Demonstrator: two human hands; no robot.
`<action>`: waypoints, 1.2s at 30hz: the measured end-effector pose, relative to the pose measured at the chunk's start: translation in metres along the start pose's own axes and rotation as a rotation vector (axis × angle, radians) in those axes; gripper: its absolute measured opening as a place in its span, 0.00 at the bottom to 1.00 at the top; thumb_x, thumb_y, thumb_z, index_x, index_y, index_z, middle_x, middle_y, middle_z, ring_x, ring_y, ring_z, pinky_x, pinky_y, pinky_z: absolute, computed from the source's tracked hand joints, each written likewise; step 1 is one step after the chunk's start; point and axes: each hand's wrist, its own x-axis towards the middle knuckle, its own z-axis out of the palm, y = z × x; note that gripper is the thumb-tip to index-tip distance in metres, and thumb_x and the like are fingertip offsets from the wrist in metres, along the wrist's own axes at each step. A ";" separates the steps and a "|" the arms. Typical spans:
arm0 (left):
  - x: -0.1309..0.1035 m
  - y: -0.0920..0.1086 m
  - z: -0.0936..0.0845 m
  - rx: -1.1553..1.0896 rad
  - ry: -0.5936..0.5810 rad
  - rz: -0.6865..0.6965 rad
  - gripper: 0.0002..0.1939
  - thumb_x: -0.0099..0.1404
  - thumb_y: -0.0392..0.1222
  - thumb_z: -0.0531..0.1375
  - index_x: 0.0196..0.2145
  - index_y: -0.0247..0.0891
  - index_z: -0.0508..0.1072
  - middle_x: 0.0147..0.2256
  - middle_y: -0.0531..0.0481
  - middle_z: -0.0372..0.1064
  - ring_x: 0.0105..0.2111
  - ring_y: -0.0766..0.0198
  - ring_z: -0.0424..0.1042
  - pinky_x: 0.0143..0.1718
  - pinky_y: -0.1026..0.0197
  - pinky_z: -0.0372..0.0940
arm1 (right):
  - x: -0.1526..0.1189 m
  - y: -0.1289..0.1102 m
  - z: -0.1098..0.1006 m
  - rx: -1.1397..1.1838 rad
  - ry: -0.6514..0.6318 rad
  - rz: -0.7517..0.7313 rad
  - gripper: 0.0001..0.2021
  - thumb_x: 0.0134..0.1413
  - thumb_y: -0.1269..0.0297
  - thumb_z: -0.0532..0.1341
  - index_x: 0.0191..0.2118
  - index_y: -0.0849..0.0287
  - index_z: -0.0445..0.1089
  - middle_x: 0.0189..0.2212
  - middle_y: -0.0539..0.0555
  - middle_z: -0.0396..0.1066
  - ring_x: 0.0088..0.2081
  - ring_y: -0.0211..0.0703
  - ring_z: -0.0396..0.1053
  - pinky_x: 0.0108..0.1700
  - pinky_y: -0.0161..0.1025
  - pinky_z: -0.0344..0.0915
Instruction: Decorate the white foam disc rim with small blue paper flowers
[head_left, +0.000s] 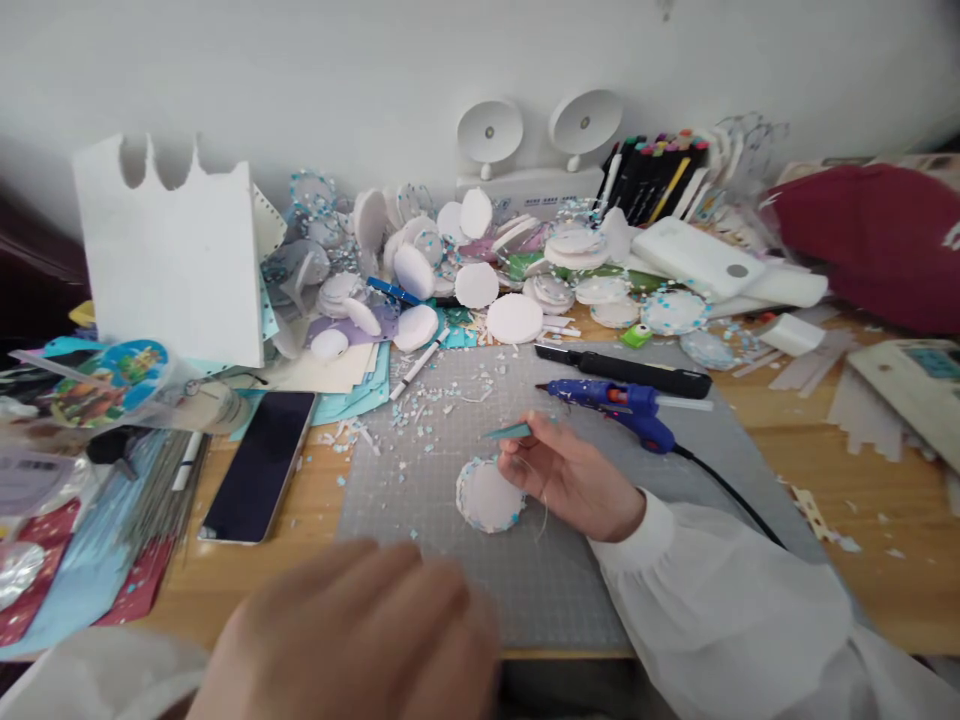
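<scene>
White disc (489, 496) with a blue-and-white speckled rim lies on the grey cutting mat (427, 600). Nearer the wearer and leftward, the blurred left hand (360, 635) is curled; whether it grips anything I cannot tell. The right hand (574, 480) pinches a slim teal piece (511, 432) near the disc's far edge. Farther right rests a blue glue gun (611, 397). Rim decorating seems in hand; the next move likely calls for fine, steady placement.
</scene>
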 end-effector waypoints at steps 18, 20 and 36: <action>0.050 -0.064 0.033 -0.751 -0.385 -0.596 0.21 0.65 0.53 0.50 0.19 0.38 0.59 0.16 0.58 0.54 0.17 0.70 0.53 0.20 0.66 0.50 | -0.004 -0.005 0.006 0.088 0.087 0.102 0.12 0.38 0.63 0.74 0.28 0.55 0.71 0.26 0.43 0.73 0.30 0.35 0.74 0.32 0.34 0.74; 0.051 -0.071 0.028 -0.700 -0.370 -0.551 0.20 0.66 0.52 0.49 0.20 0.38 0.58 0.17 0.58 0.53 0.19 0.70 0.52 0.21 0.66 0.50 | -0.004 -0.006 0.006 0.042 0.104 0.086 0.12 0.38 0.63 0.74 0.28 0.56 0.71 0.25 0.43 0.73 0.29 0.35 0.74 0.34 0.35 0.74; 0.052 -0.088 0.040 -0.311 -0.457 0.003 0.14 0.68 0.41 0.50 0.24 0.36 0.63 0.19 0.57 0.55 0.19 0.72 0.54 0.23 0.66 0.47 | 0.008 0.009 0.002 -0.580 0.232 -0.448 0.11 0.47 0.59 0.70 0.27 0.57 0.68 0.22 0.46 0.71 0.25 0.33 0.68 0.30 0.31 0.64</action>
